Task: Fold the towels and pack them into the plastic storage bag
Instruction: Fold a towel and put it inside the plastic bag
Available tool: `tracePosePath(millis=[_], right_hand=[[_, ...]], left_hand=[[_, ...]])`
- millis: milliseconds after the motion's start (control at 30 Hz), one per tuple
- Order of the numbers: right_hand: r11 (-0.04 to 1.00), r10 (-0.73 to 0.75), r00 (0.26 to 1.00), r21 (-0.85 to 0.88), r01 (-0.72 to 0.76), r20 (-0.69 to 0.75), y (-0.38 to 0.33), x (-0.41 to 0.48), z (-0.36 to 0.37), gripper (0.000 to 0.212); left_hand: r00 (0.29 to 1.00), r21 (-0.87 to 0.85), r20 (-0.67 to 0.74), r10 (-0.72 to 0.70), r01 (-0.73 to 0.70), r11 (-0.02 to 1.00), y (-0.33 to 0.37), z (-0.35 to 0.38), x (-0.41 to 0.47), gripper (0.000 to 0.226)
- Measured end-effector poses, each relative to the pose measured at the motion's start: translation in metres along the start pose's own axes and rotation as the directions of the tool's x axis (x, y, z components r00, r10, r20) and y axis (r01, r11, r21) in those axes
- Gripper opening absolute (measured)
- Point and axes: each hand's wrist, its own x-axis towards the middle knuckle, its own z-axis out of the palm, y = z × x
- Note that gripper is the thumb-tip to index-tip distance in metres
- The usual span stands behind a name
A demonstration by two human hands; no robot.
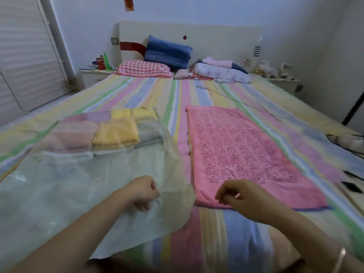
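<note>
A clear plastic storage bag (82,186) lies on the left of the bed. Deep inside it sit folded towels: pink (72,134), yellow (116,133) and grey (147,131). My left hand (142,193) is over the bag's right side, fingers curled, and seems to pinch the raised top film. A pink towel with a bunny print (242,152) lies spread flat on the right. My right hand (239,199) hovers over its near left corner with loosely curled fingers, and the towel is not lifted.
The striped bed sheet (226,243) covers the whole bed. Pillows (167,52) and rolled bedding (220,71) lie at the headboard. Dark cables and a small device (348,141) are at the right edge. A phone-like object (352,187) lies near the right side.
</note>
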Motion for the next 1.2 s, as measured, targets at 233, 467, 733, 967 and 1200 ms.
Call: tracePosePath(millis=[233, 467, 733, 967, 1200], right_hand=[[0.972, 0.017, 0.996, -0.231, -0.036, -0.083, 0.075, 0.005, 0.001, 0.021], [0.972, -0.084, 0.994, -0.225, 0.067, -0.068, 0.1, 0.019, 0.004, 0.016], [0.987, 0.02, 0.985, -0.154, -0.047, -0.17, 0.106, 0.034, 0.01, 0.014], [0.988, 0.028, 0.963, -0.14, -0.067, -0.269, 0.117, 0.023, 0.003, 0.031], [0.969, 0.229, 0.905, -0.002, -0.246, -0.359, 0.16, 0.001, -0.024, 0.03]], left_hand=[[0.768, 0.23, -0.389, 0.508, -0.453, 0.861, 0.08, 0.032, -0.002, 0.006], [0.774, 0.449, 0.091, 0.627, -0.594, 0.668, 0.118, 0.071, 0.013, 0.043], [0.814, 0.19, -0.129, 0.566, -0.539, 0.82, 0.113, 0.067, 0.044, 0.033], [0.774, -0.124, -0.462, 0.433, -0.54, 0.833, 0.113, 0.051, 0.057, 0.015], [0.772, -0.256, -0.526, 0.356, -0.543, 0.8, 0.116, 0.037, 0.065, 0.017]])
